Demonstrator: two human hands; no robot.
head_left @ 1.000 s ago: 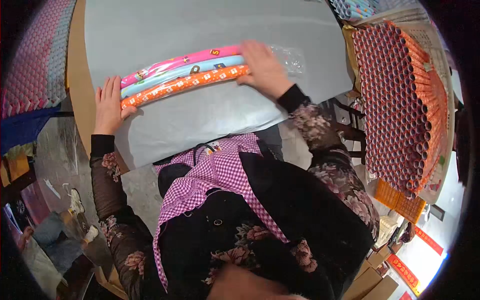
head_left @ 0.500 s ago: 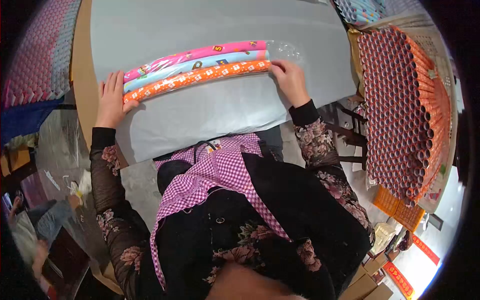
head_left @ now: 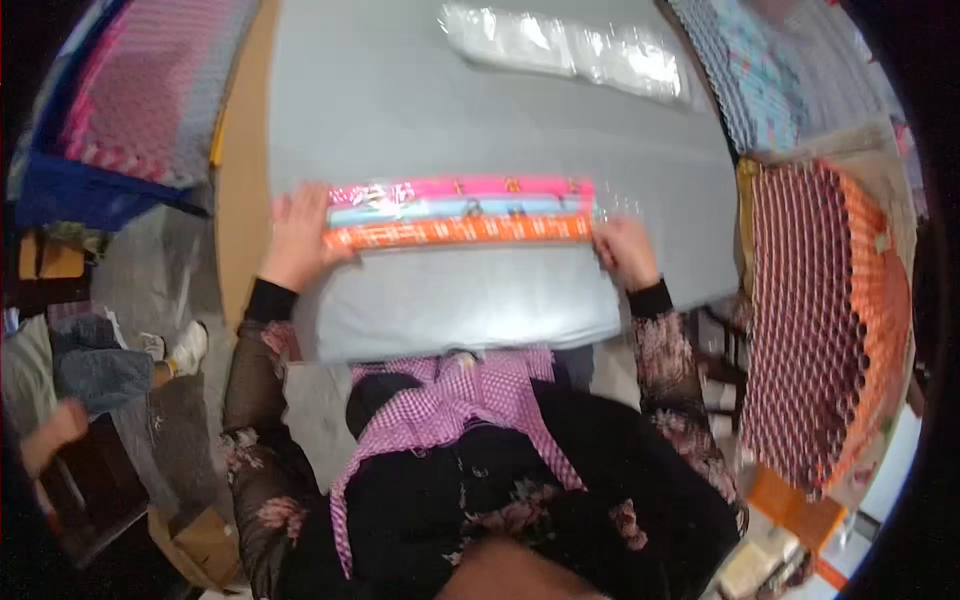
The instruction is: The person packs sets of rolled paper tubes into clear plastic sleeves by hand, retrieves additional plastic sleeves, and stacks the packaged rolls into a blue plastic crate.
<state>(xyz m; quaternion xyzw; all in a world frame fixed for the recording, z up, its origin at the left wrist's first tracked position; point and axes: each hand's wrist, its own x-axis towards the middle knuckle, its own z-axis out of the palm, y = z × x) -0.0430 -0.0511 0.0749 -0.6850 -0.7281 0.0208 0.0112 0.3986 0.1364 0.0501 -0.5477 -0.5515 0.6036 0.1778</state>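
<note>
Three rolls of patterned wrapping paper lie side by side across the grey table: a pink roll (head_left: 480, 186), a light blue roll (head_left: 440, 210) and an orange roll (head_left: 460, 232) nearest me. A shiny clear plastic sleeve (head_left: 615, 205) encloses them and sticks out past their right ends. My left hand (head_left: 298, 238) grips the left ends, thumb at the orange roll and fingers across the ends. At the right end, my right hand (head_left: 628, 252) is closed at the sleeve beside the orange roll; its fingertips are blurred.
A stack of clear plastic sleeves (head_left: 560, 45) lies at the table's far side. Many orange rolls (head_left: 810, 330) are piled at the right, blue ones (head_left: 750, 85) behind them. Pink rolls (head_left: 150, 90) stand at the left. Another person's leg (head_left: 100, 360) shows at lower left.
My view has shifted up and left, so the rolls and both hands appear lower and further right. The stack of clear sleeves has come into view. Both hands stay at the rolls' ends.
</note>
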